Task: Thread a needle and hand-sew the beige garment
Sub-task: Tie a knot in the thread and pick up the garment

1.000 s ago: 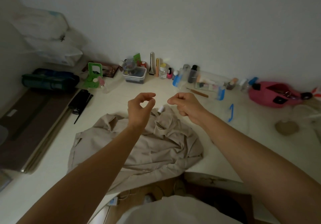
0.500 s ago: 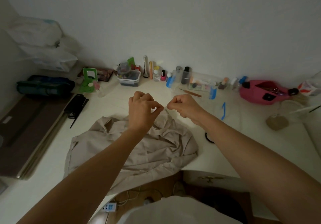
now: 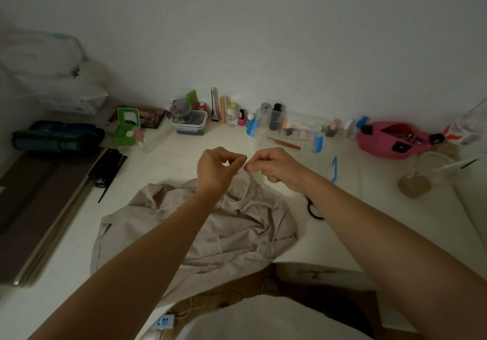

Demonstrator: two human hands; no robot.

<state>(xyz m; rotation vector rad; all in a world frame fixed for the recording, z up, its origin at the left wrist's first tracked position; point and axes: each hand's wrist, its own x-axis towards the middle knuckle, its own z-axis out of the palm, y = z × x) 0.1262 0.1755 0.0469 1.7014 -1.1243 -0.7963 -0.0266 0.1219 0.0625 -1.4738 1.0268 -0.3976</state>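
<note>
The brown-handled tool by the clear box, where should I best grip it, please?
Pinch the brown-handled tool by its thicker handle, from above on the near side: it lies flat on the table, thin metal tip pointing left, clear box close behind.

Whatever your left fingers (image 3: 242,158) and right fingers (image 3: 250,166) pinch is too small to tell. Your right arm (image 3: 369,223) hides part of the hair tie (image 3: 310,209); your left arm (image 3: 158,247) covers the garment's (image 3: 250,226) middle.

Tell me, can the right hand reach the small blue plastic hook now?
Probably yes: the small blue plastic hook lies near the right hand with only bare white table between, though its fingers seem busy pinching.
</note>
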